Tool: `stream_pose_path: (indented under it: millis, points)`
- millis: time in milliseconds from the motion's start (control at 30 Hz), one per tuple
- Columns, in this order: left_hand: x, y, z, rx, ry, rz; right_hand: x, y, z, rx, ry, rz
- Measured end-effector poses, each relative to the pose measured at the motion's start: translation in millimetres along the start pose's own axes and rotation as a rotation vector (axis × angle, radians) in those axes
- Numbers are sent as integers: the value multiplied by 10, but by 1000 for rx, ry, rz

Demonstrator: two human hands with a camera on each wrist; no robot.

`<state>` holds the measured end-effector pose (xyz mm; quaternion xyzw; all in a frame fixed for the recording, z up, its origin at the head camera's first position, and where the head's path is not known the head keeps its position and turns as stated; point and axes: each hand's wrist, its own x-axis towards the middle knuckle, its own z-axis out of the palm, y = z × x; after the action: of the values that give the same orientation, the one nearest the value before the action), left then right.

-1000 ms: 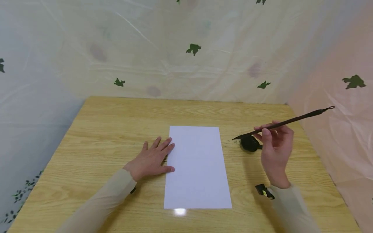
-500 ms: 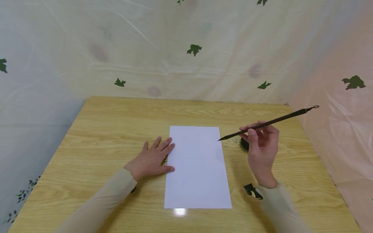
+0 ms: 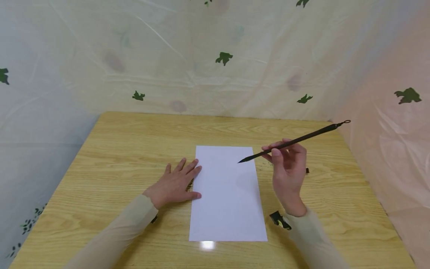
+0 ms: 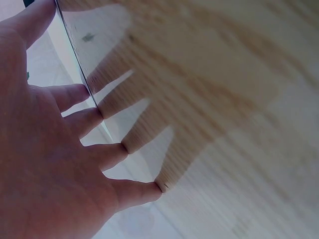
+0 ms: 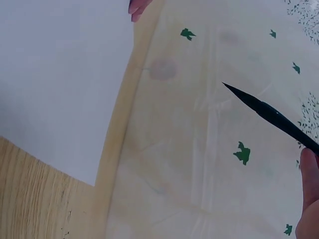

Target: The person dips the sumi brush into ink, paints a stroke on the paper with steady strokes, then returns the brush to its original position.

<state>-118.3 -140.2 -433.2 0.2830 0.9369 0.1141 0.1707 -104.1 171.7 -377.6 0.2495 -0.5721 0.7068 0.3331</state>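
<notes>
A white sheet of paper [image 3: 225, 198] lies upright on the table. My left hand [image 3: 173, 186] rests with spread fingers at its left edge, thumb and fingertips over the margin. The left wrist view shows these straight fingers [image 4: 134, 193] meeting the tabletop. Between thumb and fingers, my right hand [image 3: 289, 173] pinches a dark writing brush [image 3: 302, 138]. Its pointed black tip [image 5: 237, 91] overlaps the upper right of the sheet in the head view, with the shaft slanting up to the right and ending in a small loop. No brush mark shows on the paper.
Most of a black spoon-shaped dish is hidden behind my right hand; a bit of its black handle [image 3: 307, 170] shows. Dark specks [image 3: 267, 164] dot the wooden table [image 3: 134, 142] right of the paper. A pale curtain [image 3: 188, 74] with green bird shapes hangs behind.
My right hand has carried the brush leftward from over the black dish to over the paper. The dish has become mostly hidden behind that hand. My left hand stays put.
</notes>
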Motion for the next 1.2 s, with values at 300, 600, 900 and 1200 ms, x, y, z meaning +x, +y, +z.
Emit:
stream_pose_path:
  millis: [300, 600, 900, 1200]
  points:
    - [-2, 2, 11, 6, -3, -10, -38, 37, 144, -1, -34, -3]
    - [-6, 8, -4, 1, -5, -13, -90, 98, 251, -20, -94, -16]
    - [-1, 12, 2, -6, -10, -19, -130, 129, 386, -19, -125, 10]
    - [8, 19, 12, 3, -4, -27, -175, 168, 530, -21, -173, 41]
